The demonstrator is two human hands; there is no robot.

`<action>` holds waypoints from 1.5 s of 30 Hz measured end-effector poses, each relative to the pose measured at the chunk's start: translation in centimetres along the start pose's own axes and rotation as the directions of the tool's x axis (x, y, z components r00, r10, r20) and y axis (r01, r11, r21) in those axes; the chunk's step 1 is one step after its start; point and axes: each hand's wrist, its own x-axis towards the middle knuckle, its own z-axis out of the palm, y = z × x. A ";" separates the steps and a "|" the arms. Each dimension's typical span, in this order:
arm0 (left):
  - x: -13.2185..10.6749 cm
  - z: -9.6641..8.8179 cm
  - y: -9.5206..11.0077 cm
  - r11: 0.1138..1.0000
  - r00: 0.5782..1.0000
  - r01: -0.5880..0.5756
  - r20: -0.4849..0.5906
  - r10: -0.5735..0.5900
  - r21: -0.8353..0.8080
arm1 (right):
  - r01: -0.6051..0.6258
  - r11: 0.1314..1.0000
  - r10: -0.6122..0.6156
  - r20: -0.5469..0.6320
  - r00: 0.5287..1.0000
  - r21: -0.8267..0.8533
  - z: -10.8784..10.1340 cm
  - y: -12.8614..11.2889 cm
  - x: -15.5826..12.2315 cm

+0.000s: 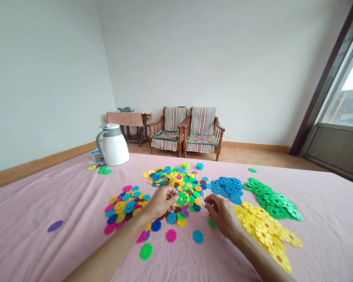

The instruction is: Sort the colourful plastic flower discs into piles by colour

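Observation:
My left hand (164,201) is closed, thumb and fingers pinching a light green notched plastic disc (182,199) by its left edge, above a mixed heap of coloured discs (176,178). A short way to the right, my right hand (220,213) has its fingers curled in toward the thumb. Whether anything small is between them is hidden. A green disc (212,223) lies on the cloth beside that hand. Under and left of my left wrist spreads another mixed pile (126,205) of pink, yellow, blue and brown discs.
Sorted piles of blue discs (228,188), green discs (275,199) and yellow discs (264,231) lie at the right on the pink cloth (326,235). Small green (186,165) and blue stacks (200,166) stand behind the heap. A white jug (115,147) stands at the back left.

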 end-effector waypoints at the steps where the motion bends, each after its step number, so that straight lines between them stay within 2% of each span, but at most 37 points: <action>1: -0.2 0.4 0.2 0.999 1.000 -0.018 -0.002 0.018 -0.036 | -0.003 0.999 0.003 0.009 1.000 0.041 0.2 -0.3 -0.1; 4: -1.0 1.2 0.6 0.991 0.997 -0.080 -0.008 0.080 -0.111 | -0.057 0.972 0.038 0.086 0.996 0.230 0.9 -1.3 -0.2; 8: -1.7 1.6 0.9 0.990 0.990 -0.135 0.026 0.136 -0.042 | -0.137 0.880 0.057 0.187 0.981 0.455 2.0 -2.4 -0.6; 11: -1.8 1.5 0.8 0.985 0.985 -0.169 0.039 0.168 0.030 | -0.178 0.826 0.070 0.217 0.974 0.535 2.6 -2.7 -0.7; 13: -1.8 1.4 0.7 0.983 0.985 -0.173 0.022 0.172 0.062 | -0.183 0.831 0.081 0.211 0.974 0.525 2.6 -2.7 -0.8; 15: -1.7 1.1 0.5 0.982 0.986 -0.169 0.005 0.169 0.079 | -0.161 0.869 0.098 0.157 0.983 0.469 2.2 -2.5 -0.6; 19: -1.6 0.3 0.1 0.972 0.981 -0.156 -0.083 0.173 0.177 | -0.098 0.958 0.114 -0.045 0.992 0.271 0.1 -2.0 0.0; 22: -1.8 -0.1 0.2 0.915 0.949 -0.208 -0.155 0.274 0.345 | -0.080 0.991 0.092 -0.110 0.990 0.111 -2.5 -1.5 0.7; 24: -2.0 -0.2 0.5 0.863 0.926 -0.252 -0.151 0.347 0.437 | -0.080 0.997 0.079 -0.085 0.993 -0.006 -4.6 -1.2 1.2; 27: -2.5 0.1 1.1 0.815 0.918 -0.308 -0.070 0.390 0.491 | -0.073 0.984 0.080 0.037 0.996 -0.165 -7.5 -0.2 1.5; 29: -2.8 0.5 1.4 0.779 0.906 -0.382 0.035 0.422 0.497 | -0.036 0.967 0.077 0.156 0.985 -0.251 -9.0 0.7 1.3; 31: -3.1 0.9 1.5 0.728 0.874 -0.474 0.163 0.458 0.496 | 0.006 0.945 0.083 0.258 0.963 -0.327 -10.0 1.6 1.0; 33: -3.4 1.2 1.4 0.677 0.838 -0.544 0.275 0.471 0.496 | 0.018 0.922 0.103 0.291 0.951 -0.386 -10.4 2.2 0.8; 35: -3.5 1.4 1.4 0.642 0.817 -0.576 0.341 0.465 0.505 | 0.002 0.906 0.120 0.261 0.958 -0.424 -10.3 2.4 0.7; 38: -3.6 1.6 1.6 0.616 0.812 -0.584 0.368 0.454 0.529 | -0.007 0.902 0.109 0.213 0.971 -0.431 -9.2 1.7 0.9; 42: -3.4 1.9 1.6 0.593 0.803 -0.593 0.351 0.481 0.545 | 0.058 0.931 0.025 0.222 0.975 -0.360 -6.5 0.0 0.9; 45: -3.2 2.0 1.1 0.613 0.814 -0.572 0.283 0.508 0.545 | 0.110 0.961 -0.052 0.227 0.972 -0.252 -4.4 -0.9 0.3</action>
